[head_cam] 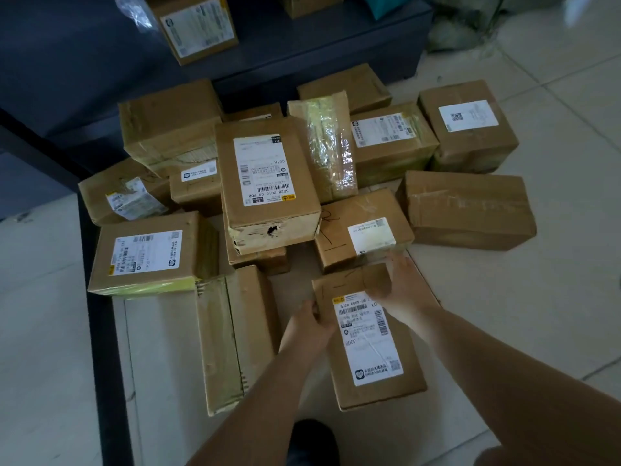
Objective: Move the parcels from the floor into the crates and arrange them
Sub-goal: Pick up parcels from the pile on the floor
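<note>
A: We've got both hands on the labelled cardboard parcel [369, 334] nearest us. Left hand [311, 319] curls round its left edge, right hand [405, 280] grips the far right corner. It looks to be resting on the tiled floor [537, 314], though we can't be sure it hasn't cleared it.

B: So we're at the pick-up step, by our reckoning. Just left of the left hand lies a long taped carton [235, 334]; touching the right fingers, a box with a pale label [363, 235].

A: Beyond those, the heap of parcels [268, 183], none crated.

B: No crate in sight, so next we'd need to lift and turn to find one.
</note>
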A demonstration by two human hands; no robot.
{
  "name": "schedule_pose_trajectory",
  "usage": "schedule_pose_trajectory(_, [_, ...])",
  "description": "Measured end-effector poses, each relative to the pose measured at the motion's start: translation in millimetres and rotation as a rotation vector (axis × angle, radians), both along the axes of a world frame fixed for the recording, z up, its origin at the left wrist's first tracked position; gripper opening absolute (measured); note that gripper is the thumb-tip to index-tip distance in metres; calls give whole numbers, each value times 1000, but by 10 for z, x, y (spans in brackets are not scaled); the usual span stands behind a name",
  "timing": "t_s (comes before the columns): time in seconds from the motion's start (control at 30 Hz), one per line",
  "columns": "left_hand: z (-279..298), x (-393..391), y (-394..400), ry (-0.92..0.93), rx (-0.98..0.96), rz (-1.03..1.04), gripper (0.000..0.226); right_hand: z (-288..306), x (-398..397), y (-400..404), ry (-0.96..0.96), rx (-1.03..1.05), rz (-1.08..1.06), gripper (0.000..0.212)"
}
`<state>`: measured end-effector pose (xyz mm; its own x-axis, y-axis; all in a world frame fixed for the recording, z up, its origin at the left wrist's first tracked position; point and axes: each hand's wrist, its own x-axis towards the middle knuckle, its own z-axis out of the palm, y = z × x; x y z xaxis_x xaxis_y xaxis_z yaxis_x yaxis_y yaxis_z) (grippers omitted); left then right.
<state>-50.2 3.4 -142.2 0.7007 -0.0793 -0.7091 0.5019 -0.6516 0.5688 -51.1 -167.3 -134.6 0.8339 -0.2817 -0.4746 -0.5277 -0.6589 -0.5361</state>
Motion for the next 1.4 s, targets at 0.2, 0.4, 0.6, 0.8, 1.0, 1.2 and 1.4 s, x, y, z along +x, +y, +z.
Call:
schedule_pose_trajectory(0.2, [134,56,-89,-369,322,-423,83,96,517,-112,-38,-321,468,77])
schedule_pose_trajectory(0.4, [-112,-69,-75,-369,436,-1092,88,45,863,-111,138,-614,791,94])
schedule_pose_trajectory(0.6, [-117,59,72,-326,439,-1036,92,-71,1153,-31,126,-661,830,110])
schedule_pose_trajectory(0.8, [-61,77,98,-253,385,-951,94,-76,1222,-4,181,-714,829,116])
schedule_pose_trajectory(1.0, [-82,65,122,-269,433,-987,95,-51,1278,-28,178,-706,833,121])
schedule_pose_trajectory(1.2, [-16,53,266,-267,489,-963,96,10,1180,-61,235,-727,792,122])
schedule_pose_trajectory(1.4, [26,150,282,-241,513,-959,98,91,998,-54,232,-800,684,122])
